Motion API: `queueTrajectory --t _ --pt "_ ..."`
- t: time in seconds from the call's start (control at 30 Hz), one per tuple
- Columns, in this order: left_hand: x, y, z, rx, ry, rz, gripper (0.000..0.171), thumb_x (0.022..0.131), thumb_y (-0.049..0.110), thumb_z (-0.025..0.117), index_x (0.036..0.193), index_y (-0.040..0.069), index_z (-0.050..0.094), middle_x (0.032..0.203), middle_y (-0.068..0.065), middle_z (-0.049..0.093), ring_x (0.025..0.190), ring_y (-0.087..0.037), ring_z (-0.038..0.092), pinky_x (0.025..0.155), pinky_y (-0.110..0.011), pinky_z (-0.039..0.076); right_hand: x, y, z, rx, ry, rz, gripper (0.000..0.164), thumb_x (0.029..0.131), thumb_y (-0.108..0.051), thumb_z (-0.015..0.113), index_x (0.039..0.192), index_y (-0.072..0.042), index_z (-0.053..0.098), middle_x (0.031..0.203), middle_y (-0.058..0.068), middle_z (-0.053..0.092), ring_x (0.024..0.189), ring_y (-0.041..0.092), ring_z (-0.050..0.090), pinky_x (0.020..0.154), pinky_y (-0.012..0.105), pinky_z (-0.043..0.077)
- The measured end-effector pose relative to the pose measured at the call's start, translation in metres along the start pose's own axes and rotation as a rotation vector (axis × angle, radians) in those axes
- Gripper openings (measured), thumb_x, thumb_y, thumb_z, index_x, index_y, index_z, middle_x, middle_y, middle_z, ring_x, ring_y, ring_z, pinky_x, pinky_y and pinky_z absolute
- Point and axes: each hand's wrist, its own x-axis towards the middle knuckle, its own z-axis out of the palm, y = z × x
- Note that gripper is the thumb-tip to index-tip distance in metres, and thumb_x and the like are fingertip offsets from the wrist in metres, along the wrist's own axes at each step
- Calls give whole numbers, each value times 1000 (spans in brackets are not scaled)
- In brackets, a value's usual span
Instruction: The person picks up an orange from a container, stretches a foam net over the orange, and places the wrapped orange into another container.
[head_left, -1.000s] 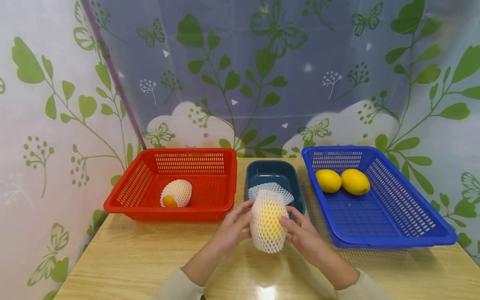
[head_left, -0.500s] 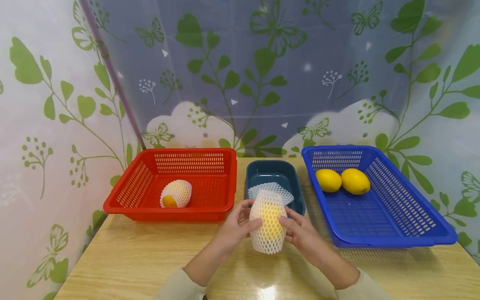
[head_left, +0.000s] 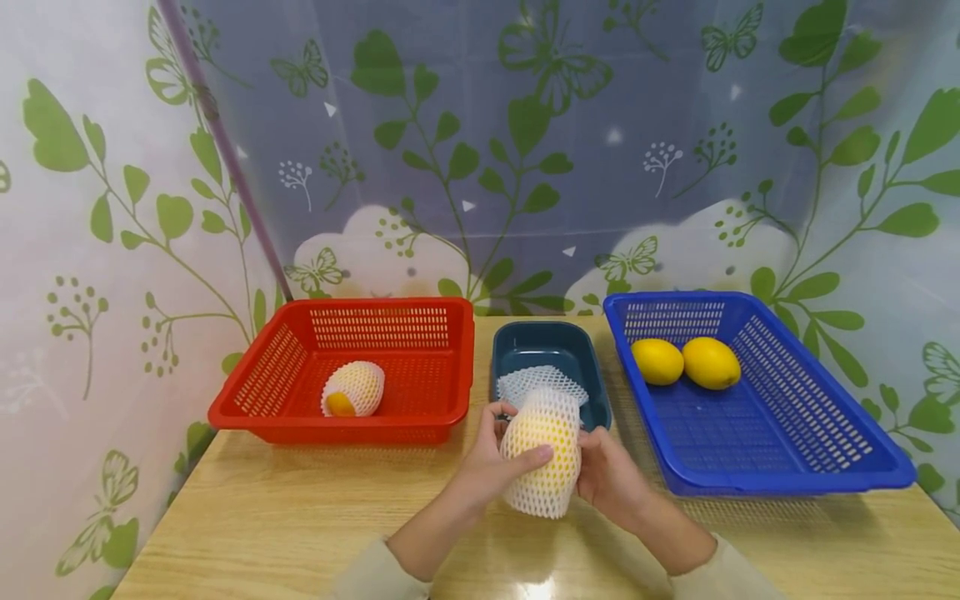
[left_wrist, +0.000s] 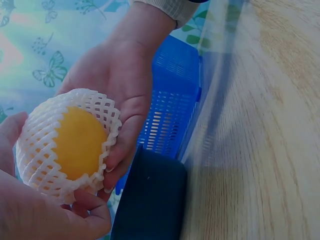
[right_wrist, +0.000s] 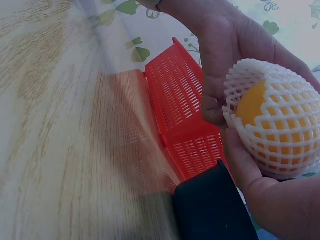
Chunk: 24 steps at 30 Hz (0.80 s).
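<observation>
Red basket (head_left: 352, 426), netted yellow fruit (head_left: 553, 483) held up, blue basket (head_left: 757, 437)
The left hand (head_left: 483, 468) clasps the fruit, apparently to steady it while the right hand (head_left: 611, 485) grips the foam net (head_left: 557, 402) at its side; the teal tray (head_left: 543, 343) just behind keeps loose netting (head_left: 538, 379) handy.

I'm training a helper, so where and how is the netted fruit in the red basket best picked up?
From above, I'd say: the red basket is open on top, and its walls surround the netted fruit. Its rounded middle should suit a grip from opposite sides, through the net, clear of the bare orange patch at its near left.
</observation>
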Motion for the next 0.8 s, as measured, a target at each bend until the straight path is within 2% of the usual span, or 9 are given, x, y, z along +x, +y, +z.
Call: queueTrajectory --t 0.13,0.37,0.5,0.63,0.8 --pt "0 -1 1 -11 -12 -12 63 84 22 76 126 16 29 114 -11 45 101 -24 51 86 -35 47 -1 1 -3 15 -26 4 50 98 -15 8 118 -19 54 108 -5 60 98 11 58 84 25 50" --pt "-1 0 -3 -5 -32 -62 64 85 24 75 130 18 30 117 -11 45 104 -26 51 89 -39 48 -1 1 -6 -9 -41 13 42 98 -18 16 122 -19 51 112 -3 61 101 12 59 85 27 51" --pt "1 0 -7 -27 -60 -75 61 87 26 73 131 18 32 119 -11 46 103 -26 52 88 -38 49 -2 -2 -7 -19 -33 19 40 100 -20 22 132 -18 46 115 -3 63 102 12 61 86 29 52" --pt "3 -2 -14 -80 -108 -81 56 90 25 70 132 18 33 120 -12 48 101 -24 54 86 -37 49 -2 -4 -6 -26 -1 34 44 103 -21 30 144 -8 32 116 -2 65 101 14 64 87 31 54" --pt "6 -6 -25 -183 -195 -86 52 93 19 64 134 15 34 124 -13 49 101 -22 56 88 -38 50 -3 -6 -2 -29 67 54 57 104 -20 40 147 7 15 112 1 65 99 16 67 87 33 55"
